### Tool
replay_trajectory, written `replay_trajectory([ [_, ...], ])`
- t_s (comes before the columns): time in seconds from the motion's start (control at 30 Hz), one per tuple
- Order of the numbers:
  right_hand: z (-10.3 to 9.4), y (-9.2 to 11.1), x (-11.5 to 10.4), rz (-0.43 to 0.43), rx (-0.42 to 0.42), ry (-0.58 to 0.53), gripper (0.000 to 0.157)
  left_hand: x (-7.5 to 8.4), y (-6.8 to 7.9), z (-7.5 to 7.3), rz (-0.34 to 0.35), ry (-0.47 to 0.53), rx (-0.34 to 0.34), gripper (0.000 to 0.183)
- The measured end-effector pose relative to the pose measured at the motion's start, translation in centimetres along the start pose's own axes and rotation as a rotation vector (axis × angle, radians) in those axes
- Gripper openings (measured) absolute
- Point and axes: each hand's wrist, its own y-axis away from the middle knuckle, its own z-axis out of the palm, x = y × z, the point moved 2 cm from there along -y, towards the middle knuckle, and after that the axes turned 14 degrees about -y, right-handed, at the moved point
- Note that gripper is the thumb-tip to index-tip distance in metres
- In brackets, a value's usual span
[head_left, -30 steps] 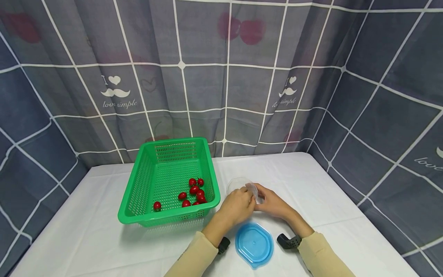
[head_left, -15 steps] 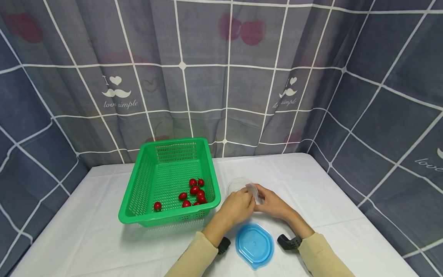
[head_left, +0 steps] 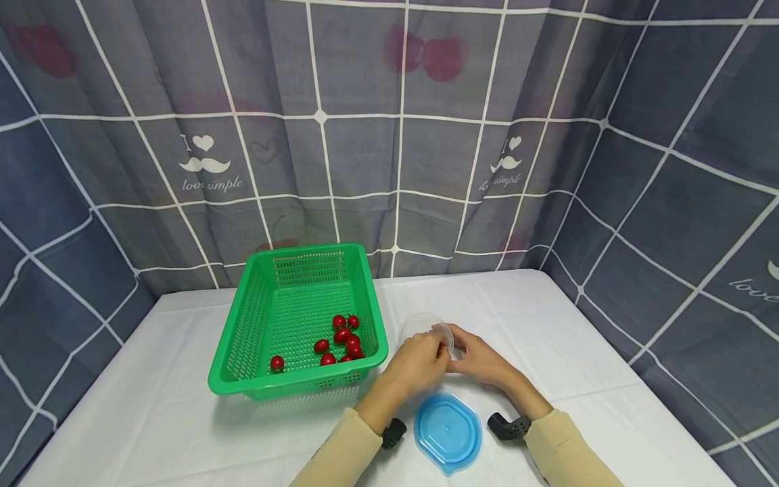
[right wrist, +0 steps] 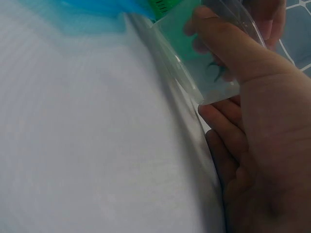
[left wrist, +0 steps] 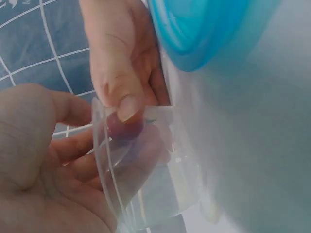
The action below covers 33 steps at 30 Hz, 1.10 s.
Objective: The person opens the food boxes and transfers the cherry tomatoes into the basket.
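Note:
A clear plastic container (head_left: pixel 410 327) stands on the white table. My right hand (head_left: pixel 483 358) grips its side; in the right wrist view the thumb (right wrist: pixel 218 36) lies along the wall. My left hand (head_left: pixel 418 365) reaches in over the rim. In the left wrist view, a red cherry tomato (left wrist: pixel 124 127) shows through the wall beside the left fingers, which seem to pinch it. The clear plastic blurs the fingertips inside. Whether more tomatoes lie in the container, I cannot tell. A blue lid (head_left: pixel 447 429) lies flat between my forearms.
To the left stands a green mesh basket (head_left: pixel 295 387) with several cherry tomatoes (head_left: pixel 342 335) near its front right corner and one apart at the front left. A grey checked curtain (head_left: pixel 365 155) hangs behind the table (head_left: pixel 578 352) and along its sides.
My left hand has shifted slightly at the container's mouth, its fingers a little lower. My right hand, the container, the lid and the basket have stayed in place.

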Motion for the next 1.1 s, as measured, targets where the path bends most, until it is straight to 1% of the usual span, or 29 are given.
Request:
replay_trajectory([
  [0.1, 0.0, 0.0, 0.1, 0.010, 0.008, 0.019, 0.078, 0.0, -0.1, -0.2, 0.013, 0.034, 0.001, 0.003],
  [0.27, 0.1, 0.0, -0.1, 0.035, 0.011, 0.029, 0.078, 0.1, -0.2, -0.7, 0.027, 0.058, 0.002, 0.009],
  [0.4, 0.2, 0.0, -0.2, 0.047, 0.010, 0.043, 0.078, 0.2, -0.2, -1.2, 0.042, 0.052, 0.011, 0.011],
  [0.6, 0.1, 0.1, -0.2, 0.044, 0.011, 0.025, 0.077, 0.4, -0.1, -2.5, 0.083, 0.027, 0.064, 0.011],
  [0.8, 0.1, 0.2, -0.2, 0.068, 0.020, 0.038, 0.088, 0.8, 0.1, -3.9, 0.111, 0.002, 0.104, 0.016],
  [0.93, 0.1, 0.1, -0.3, 0.061, 0.017, 0.026, 0.090, 0.9, 0.2, -5.0, 0.109, 0.011, 0.121, 0.023],
  [1.1, 0.2, 0.0, -0.4, 0.058, 0.021, 0.014, 0.082, 0.8, 0.3, -6.1, 0.087, 0.002, 0.147, 0.026],
])
